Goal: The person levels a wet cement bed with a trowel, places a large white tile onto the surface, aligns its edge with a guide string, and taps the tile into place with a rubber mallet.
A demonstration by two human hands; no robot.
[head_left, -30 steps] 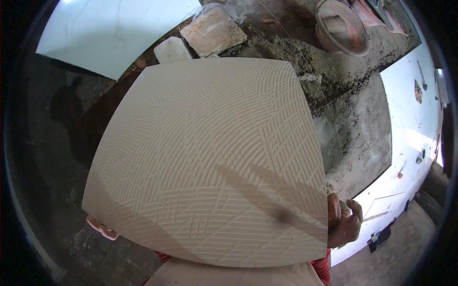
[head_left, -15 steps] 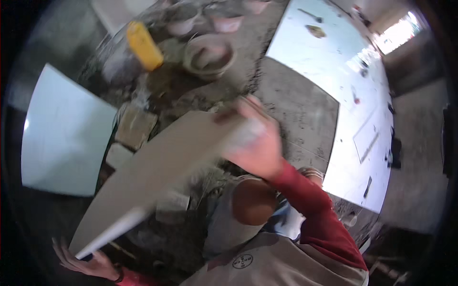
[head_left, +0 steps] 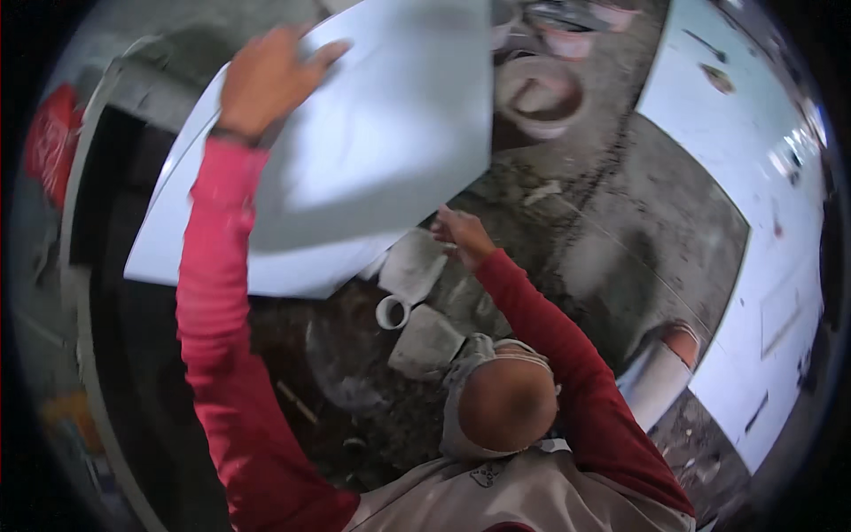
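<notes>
A large glossy white tile [head_left: 372,115] fills the upper left, tilted, with a second edge line along its left side. My left hand [head_left: 266,75] grips it near its upper left edge, thumb spread over the white face. My right hand [head_left: 461,232] has curled fingers at the tile's lower right edge; what exactly they hold is too small to make out. Just below lie pale stone blocks [head_left: 421,346] and a short white pipe ring [head_left: 393,301].
A mortar bucket [head_left: 538,105] and more buckets [head_left: 567,44] stand at the top. My knee [head_left: 501,399] is at bottom centre. On the right are a grey bed [head_left: 674,195] and white tiles [head_left: 762,372] with tools on them. A red bag [head_left: 49,142] lies far left.
The held tile has turned from ridged beige back to glossy white face and moved up and left. My left hand has risen high onto it; my right hand has dropped slightly.
</notes>
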